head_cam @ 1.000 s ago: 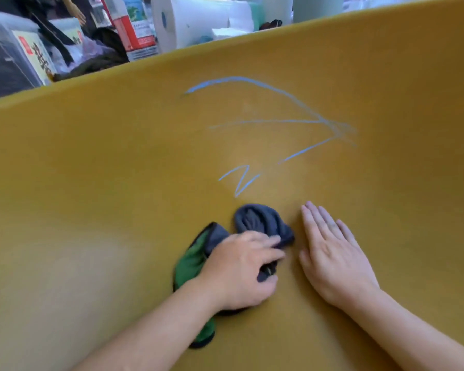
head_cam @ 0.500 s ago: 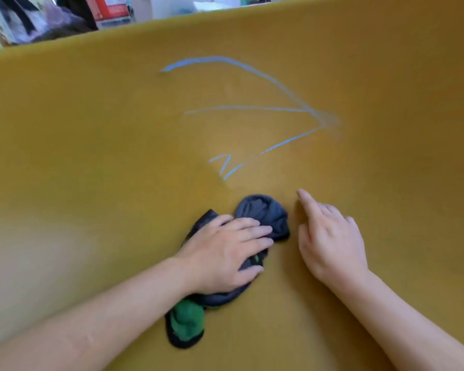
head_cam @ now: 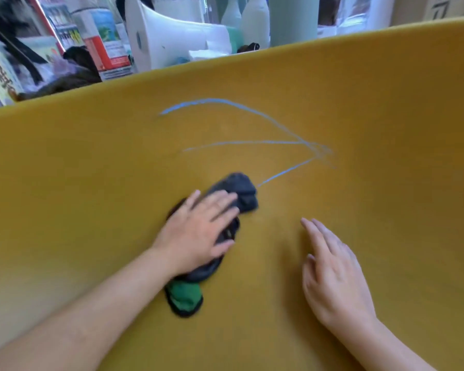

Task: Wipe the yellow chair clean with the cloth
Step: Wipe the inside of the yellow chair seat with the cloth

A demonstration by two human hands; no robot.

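Plainly, in the head view, the smooth mustard-yellow moulded chair (head_cam: 386,116) is seen filling the frame beneath both hands. A crumpled dark grey cloth with a green end (head_cam: 240,187) is pressed onto it by the left hand (head_cam: 198,228), whose fingers are laid straight and flat over the fabric rather than curled round it; the green end trails back beside the left wrist. The right hand (head_cam: 332,279) is spread, fingers extended, and nothing is held; it lies to the right of the cloth and apart from it, and whether the chair is touched cannot be told. Thin light-blue scribbled lines (head_cam: 252,142) are drawn across the chair beyond both sets of fingertips, the lowest stroke ending just at the cloth's grey tip. It is judged that firm, even pressure through the flat palm is needed, with the cloth pushed forward along each stroke in overlapping passes. Beyond the chair rim, past the left hand, a white megaphone (head_cam: 166,36) and a red-banded printed carton (head_cam: 105,44) are seen; dark characters on a pale package (head_cam: 0,79) further left are too blurred to be read.
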